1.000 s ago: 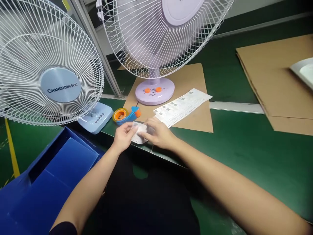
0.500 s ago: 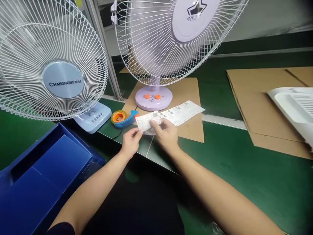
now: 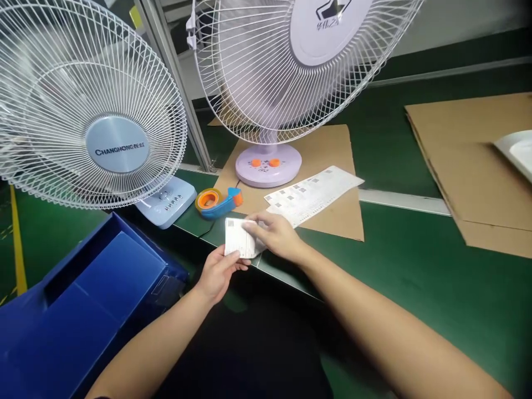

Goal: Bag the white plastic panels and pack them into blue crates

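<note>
A small white printed paper slip (image 3: 238,238) with a code in its corner is held between both hands at the bench's front edge. My left hand (image 3: 218,271) grips its lower left side, thumb on top and fingers beneath. On the upper right side of the slip, my right hand (image 3: 276,235) is closed, with its fingertips pressed to the paper. Just beyond lie larger white printed sheets (image 3: 328,185) with several square codes, spread on a piece of cardboard (image 3: 353,219). A blue tape dispenser (image 3: 220,208) with an orange-cored roll sits left of them.
Behind the hands stands a lilac fan (image 3: 268,172) with orange knobs; at left is a light-blue fan (image 3: 168,205). Below that is a blue bin (image 3: 91,288). More cardboard (image 3: 469,166) and a white plastic part (image 3: 519,147) lie at right on the green bench (image 3: 415,277).
The slip has come down and nearer to me, and it has been turned upright. My left hand has shifted under its lower edge. The view has swung slightly.
</note>
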`<state>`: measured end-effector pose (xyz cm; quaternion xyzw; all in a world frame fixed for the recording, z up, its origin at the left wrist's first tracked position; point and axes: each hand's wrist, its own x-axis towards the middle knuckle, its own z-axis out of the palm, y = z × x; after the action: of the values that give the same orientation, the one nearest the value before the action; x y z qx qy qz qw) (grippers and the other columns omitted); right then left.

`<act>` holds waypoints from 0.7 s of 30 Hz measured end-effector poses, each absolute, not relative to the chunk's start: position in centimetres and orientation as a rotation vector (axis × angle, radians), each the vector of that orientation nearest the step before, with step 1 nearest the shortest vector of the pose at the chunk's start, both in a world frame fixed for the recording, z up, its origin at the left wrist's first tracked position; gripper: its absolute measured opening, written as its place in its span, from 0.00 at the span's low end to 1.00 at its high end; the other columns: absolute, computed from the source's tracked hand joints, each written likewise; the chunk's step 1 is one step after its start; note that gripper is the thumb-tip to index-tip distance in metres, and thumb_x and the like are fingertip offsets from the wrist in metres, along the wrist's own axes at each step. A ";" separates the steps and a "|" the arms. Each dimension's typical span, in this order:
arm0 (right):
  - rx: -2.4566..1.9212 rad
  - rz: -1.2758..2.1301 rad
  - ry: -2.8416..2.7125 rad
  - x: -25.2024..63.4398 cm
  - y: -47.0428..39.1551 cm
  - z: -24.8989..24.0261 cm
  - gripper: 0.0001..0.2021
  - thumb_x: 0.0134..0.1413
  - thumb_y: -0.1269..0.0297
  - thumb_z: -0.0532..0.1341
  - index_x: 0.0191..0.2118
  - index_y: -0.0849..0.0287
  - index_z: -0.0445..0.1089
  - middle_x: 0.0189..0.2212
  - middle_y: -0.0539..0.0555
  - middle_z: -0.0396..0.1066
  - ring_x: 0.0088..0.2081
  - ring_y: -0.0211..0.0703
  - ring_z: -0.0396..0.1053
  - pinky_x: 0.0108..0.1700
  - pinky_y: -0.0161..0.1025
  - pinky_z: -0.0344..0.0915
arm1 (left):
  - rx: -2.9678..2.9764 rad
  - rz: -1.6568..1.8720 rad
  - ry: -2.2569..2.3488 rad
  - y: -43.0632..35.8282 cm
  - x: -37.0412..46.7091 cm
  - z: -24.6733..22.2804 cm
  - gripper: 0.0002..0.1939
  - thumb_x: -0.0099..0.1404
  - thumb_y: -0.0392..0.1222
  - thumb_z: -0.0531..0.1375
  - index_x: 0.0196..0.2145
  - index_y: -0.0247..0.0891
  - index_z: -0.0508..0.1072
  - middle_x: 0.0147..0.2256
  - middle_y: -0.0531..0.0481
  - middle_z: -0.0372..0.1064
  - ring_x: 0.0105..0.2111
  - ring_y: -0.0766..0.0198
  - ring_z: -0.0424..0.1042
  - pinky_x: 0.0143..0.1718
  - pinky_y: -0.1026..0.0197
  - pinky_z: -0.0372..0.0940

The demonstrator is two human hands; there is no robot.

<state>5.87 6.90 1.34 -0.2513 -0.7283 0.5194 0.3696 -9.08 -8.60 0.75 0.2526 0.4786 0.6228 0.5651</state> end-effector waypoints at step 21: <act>-0.319 1.135 -2.418 4.6 5.4 0.0 0.14 0.75 0.54 0.58 0.41 0.52 0.77 0.38 0.56 0.79 0.44 0.54 0.74 0.71 0.72 0.56 | 0.998 1.200 1.576 -8.4 -14.1 -0.2 0.17 0.63 0.53 0.74 0.38 0.35 0.84 0.33 0.44 0.81 0.33 0.59 0.77 0.37 0.59 0.68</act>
<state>4.57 5.44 -0.05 -0.1157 -0.8760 0.4113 0.2239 -14.13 -8.41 -0.25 0.4029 0.6360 0.4845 0.4456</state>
